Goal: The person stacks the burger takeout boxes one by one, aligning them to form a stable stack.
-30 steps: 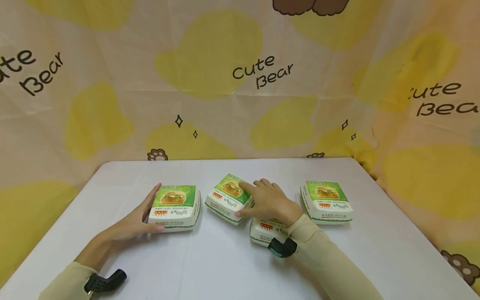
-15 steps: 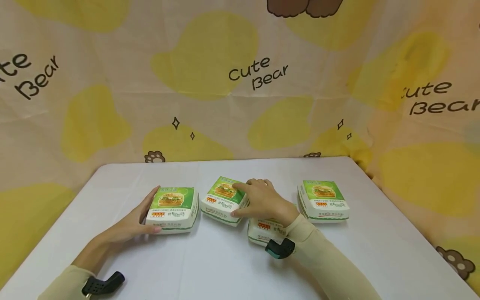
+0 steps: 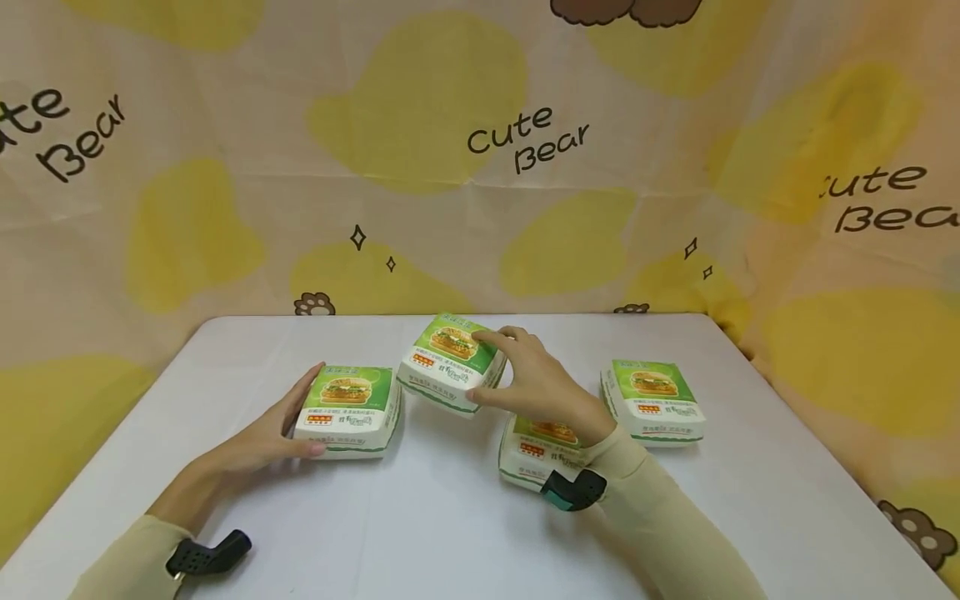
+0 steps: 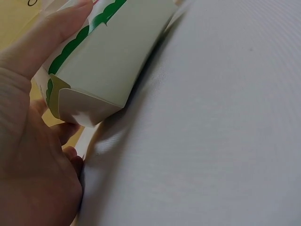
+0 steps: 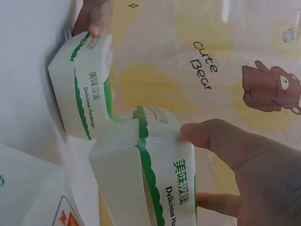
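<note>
Here in the middle, R hand (image 3: 546,379) pinches a green-and-white square cardboard burger box (image 3: 438,377), tilted, prob. clear of the white table (image 3: 420,533); L hand (image 3: 262,440) grips a matching box (image 3: 347,415) at left. Light R pinch best IMO, so it won't dent.

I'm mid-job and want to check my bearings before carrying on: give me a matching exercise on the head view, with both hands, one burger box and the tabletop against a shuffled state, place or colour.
Boxes are counted from the left.

1. Left hand
2. Right hand
3. Third box
4. Tabletop

A. Partly hidden behind the right forearm
B. Gripping the second box
C. White
D. Gripping the leftmost box

Pairs: 1-D, 2-B, 3-A, 4-C
</note>
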### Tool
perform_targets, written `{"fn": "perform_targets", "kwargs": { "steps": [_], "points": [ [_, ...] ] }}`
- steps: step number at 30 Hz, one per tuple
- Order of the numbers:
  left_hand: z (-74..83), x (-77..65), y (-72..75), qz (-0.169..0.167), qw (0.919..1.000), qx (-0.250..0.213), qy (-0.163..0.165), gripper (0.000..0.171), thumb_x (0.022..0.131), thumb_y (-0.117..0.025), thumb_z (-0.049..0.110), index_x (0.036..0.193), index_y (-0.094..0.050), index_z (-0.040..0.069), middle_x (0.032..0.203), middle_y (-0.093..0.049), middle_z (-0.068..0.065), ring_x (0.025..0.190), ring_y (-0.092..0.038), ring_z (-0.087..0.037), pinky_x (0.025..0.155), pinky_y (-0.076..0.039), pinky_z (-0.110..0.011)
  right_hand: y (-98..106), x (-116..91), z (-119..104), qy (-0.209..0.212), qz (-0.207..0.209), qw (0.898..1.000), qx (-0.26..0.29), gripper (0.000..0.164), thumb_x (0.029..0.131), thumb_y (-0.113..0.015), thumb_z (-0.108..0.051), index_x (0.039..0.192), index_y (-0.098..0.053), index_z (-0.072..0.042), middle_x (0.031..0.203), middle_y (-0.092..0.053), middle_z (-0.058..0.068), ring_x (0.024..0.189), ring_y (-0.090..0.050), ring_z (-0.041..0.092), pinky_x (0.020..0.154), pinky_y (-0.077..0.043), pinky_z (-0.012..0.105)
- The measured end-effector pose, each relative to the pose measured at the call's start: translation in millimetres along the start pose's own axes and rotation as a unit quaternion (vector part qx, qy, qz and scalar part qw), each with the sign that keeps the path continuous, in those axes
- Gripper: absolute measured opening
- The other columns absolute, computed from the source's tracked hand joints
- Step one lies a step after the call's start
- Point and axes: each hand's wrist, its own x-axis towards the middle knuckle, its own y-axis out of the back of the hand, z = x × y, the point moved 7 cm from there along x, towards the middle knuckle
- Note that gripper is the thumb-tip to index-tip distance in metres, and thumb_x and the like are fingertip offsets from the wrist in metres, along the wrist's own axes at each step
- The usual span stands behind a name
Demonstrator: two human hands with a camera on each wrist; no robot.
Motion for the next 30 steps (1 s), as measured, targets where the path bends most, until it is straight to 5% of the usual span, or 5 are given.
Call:
{"fn": "perform_targets", "kwargs": {
  "steps": [10, 30],
  "points": [
    [2.9, -13.6, 4.5, 0.008, 0.9999, -0.008, 0.003, 0.118, 0.082, -0.076, 0.011, 0.164, 0.008, 0.021, 0.169, 0.013, -0.021, 0.152, 0.015, -0.050, 0.112, 0.010, -0.076, -1, -1, -17, 0.024, 0.018, 0.997, 0.067, 0.080, 0.083, -0.080, -0.043, 0.153, -0.043, -0.031, 0.161, -0.033, 0.009, 0.145, -0.035, 0.032, 0.108, -0.042, 0.062],
    [3.9, -1.4, 0.6, -0.006, 0.9999, 0.010, -0.001, 0.118, 0.082, -0.077, 0.013, 0.163, 0.009, 0.021, 0.170, 0.006, -0.022, 0.154, 0.008, -0.051, 0.113, 0.005, -0.077, 0, 9, -43, 0.143, -0.013, 0.979, 0.145, 0.076, 0.085, -0.080, -0.030, 0.152, -0.045, -0.023, 0.163, -0.032, 0.003, 0.149, -0.031, 0.025, 0.110, -0.042, 0.051]
  ]
}}
